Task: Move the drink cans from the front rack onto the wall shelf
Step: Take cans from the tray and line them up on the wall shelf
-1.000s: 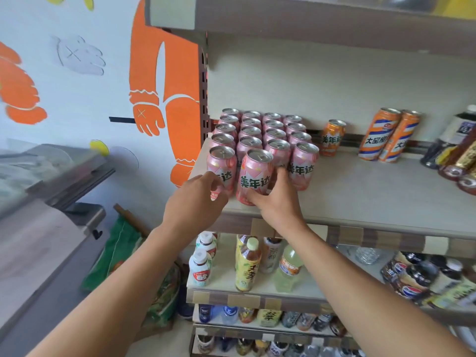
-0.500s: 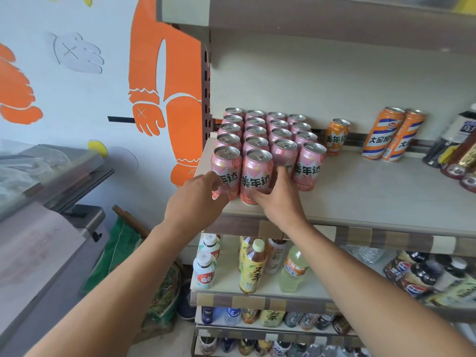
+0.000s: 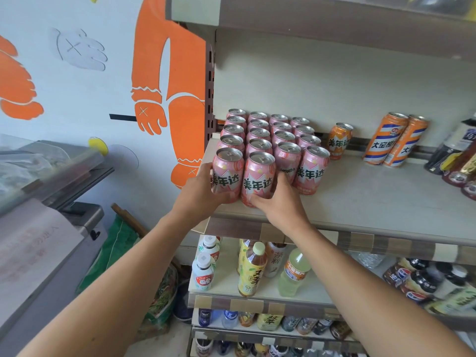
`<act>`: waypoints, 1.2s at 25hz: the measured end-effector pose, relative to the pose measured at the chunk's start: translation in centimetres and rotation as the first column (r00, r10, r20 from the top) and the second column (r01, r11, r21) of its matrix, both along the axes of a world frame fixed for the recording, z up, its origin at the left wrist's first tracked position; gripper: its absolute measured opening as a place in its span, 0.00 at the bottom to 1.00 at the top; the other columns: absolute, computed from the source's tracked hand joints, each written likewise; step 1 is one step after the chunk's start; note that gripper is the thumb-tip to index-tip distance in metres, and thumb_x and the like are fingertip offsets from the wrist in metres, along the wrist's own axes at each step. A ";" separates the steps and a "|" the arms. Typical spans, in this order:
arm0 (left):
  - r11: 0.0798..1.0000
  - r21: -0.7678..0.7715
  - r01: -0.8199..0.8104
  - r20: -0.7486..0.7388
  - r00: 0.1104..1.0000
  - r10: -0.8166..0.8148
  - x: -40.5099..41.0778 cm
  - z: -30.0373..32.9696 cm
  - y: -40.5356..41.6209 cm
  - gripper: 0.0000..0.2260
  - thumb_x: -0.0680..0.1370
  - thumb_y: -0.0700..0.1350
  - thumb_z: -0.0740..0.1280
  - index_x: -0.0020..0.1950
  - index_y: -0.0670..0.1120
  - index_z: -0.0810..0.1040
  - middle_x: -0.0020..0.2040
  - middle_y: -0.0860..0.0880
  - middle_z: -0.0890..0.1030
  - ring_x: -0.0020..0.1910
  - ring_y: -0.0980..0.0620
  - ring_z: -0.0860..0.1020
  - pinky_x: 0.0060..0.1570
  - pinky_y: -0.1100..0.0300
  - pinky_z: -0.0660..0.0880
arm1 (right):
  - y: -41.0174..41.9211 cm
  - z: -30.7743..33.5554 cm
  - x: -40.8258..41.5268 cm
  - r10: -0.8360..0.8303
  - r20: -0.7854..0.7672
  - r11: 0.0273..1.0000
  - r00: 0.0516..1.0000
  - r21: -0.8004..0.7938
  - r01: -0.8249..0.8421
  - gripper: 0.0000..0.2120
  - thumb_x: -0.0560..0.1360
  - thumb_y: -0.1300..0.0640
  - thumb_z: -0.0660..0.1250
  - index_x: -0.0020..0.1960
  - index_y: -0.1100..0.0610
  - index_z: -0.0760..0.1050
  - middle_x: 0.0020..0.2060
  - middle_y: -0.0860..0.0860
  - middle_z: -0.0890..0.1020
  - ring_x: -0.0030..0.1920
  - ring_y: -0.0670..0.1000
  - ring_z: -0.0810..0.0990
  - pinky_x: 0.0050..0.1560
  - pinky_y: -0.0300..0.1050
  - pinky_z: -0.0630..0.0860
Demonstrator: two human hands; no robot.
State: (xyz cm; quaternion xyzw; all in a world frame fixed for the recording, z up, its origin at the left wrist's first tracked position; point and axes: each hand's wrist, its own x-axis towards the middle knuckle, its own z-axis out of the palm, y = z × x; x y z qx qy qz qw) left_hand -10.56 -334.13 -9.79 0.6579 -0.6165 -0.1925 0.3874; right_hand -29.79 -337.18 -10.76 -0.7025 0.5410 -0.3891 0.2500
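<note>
The left hand (image 3: 199, 195) is gripping the front-left pink can (image 3: 226, 173) on the shelf (image 3: 373, 202); the right hand (image 3: 279, 202) is clasping the neighbouring can (image 3: 258, 177), fingers curled around its base

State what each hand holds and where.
Left hand grips the front-left pink can low on its side; right hand grips the neighbouring pink can near its base.

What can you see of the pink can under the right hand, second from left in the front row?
The pink can stands upright at the front edge of the wall shelf, second in the front row. Metal as it looks, silver lid with pull tab unopened, dark green Chinese lettering on a white mountain motif. The right hand grips its lower right side; the left-hand neighbour, held by the left hand, touches it.
</note>
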 end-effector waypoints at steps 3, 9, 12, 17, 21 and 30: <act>1.000 -0.015 -0.024 0.057 0.998 0.025 0.5 -0.2 -0.5 0.31 0.68 0.54 0.77 0.65 0.49 0.68 0.54 0.50 0.81 0.50 0.47 0.80 0.48 0.49 0.78 | 0.0 0.3 0.1 0.010 0.011 1.000 1.000 -0.005 -0.010 0.22 0.68 0.51 0.77 0.55 0.49 0.68 0.50 0.46 0.81 0.49 0.46 0.80 0.44 0.39 0.72; 1.000 -0.025 -0.011 0.091 0.996 0.013 0.8 -0.5 -0.9 0.30 0.68 0.55 0.77 0.64 0.49 0.67 0.55 0.48 0.82 0.52 0.46 0.80 0.48 0.48 0.78 | 0.0 0.3 0.4 0.009 -0.018 1.000 1.000 -0.027 -0.010 0.22 0.69 0.50 0.77 0.54 0.49 0.66 0.43 0.40 0.77 0.45 0.42 0.78 0.43 0.39 0.72; 1.000 -0.023 0.000 0.088 0.996 0.002 0.9 -0.6 -0.9 0.32 0.68 0.56 0.77 0.66 0.50 0.66 0.56 0.48 0.82 0.53 0.46 0.80 0.49 0.46 0.78 | 0.3 0.0 0.7 -0.047 -0.026 0.997 0.999 -0.069 0.045 0.22 0.68 0.48 0.76 0.53 0.49 0.67 0.42 0.40 0.77 0.44 0.46 0.77 0.44 0.43 0.73; 1.000 -0.001 -0.006 0.093 0.996 0.006 1.0 -0.6 -1.0 0.34 0.67 0.58 0.76 0.66 0.51 0.65 0.56 0.46 0.81 0.52 0.44 0.80 0.50 0.45 0.78 | 0.6 -0.2 1.2 -0.107 -0.028 0.987 0.994 -0.121 0.103 0.23 0.67 0.46 0.77 0.54 0.51 0.69 0.41 0.39 0.75 0.45 0.48 0.78 0.45 0.47 0.77; 1.000 -0.005 0.011 0.097 0.995 -0.010 1.1 -0.5 -1.0 0.34 0.68 0.58 0.76 0.67 0.50 0.65 0.57 0.46 0.82 0.53 0.44 0.80 0.50 0.45 0.78 | 0.6 -0.6 1.5 -0.137 -0.030 0.981 0.990 -0.142 0.131 0.25 0.67 0.45 0.76 0.56 0.51 0.69 0.46 0.46 0.78 0.49 0.51 0.79 0.47 0.49 0.78; 1.000 -0.015 0.012 0.125 0.992 -0.010 1.0 -0.6 -0.8 0.34 0.70 0.57 0.75 0.69 0.48 0.64 0.60 0.47 0.81 0.55 0.44 0.80 0.51 0.47 0.78 | 0.4 -0.4 0.8 -0.099 -0.039 0.994 0.994 -0.057 0.096 0.22 0.67 0.45 0.75 0.55 0.49 0.70 0.44 0.43 0.82 0.46 0.46 0.81 0.48 0.48 0.79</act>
